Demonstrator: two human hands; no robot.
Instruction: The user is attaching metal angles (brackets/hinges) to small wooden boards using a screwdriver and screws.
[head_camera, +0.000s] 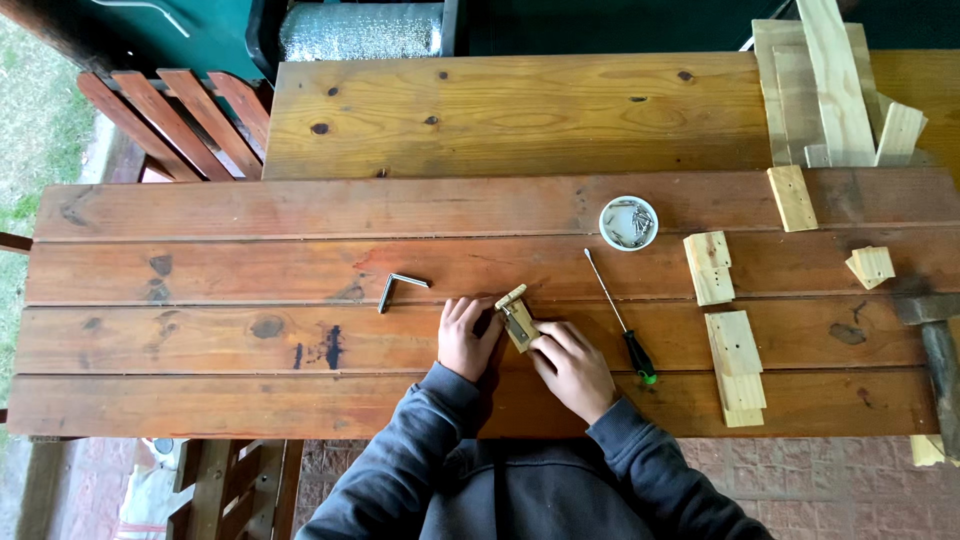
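My left hand (466, 338) and my right hand (573, 366) rest on the dark wooden table (200, 340), both gripping a small assembly of light wood pieces (517, 318) between them. The left fingers press its left side. From the right, my other hand's fingers pinch its lower end. A short wooden crosspiece sits at the assembly's top. Both sleeves are dark blue-grey.
A bent metal hex key (399, 288) lies left of the hands. A green-handled screwdriver (622, 320) lies to the right. A white cup of screws (628, 222) stands beyond it. Several small wood blocks (735, 345) and planks (830, 90) lie at right; a hammer (940, 360) sits at the edge.
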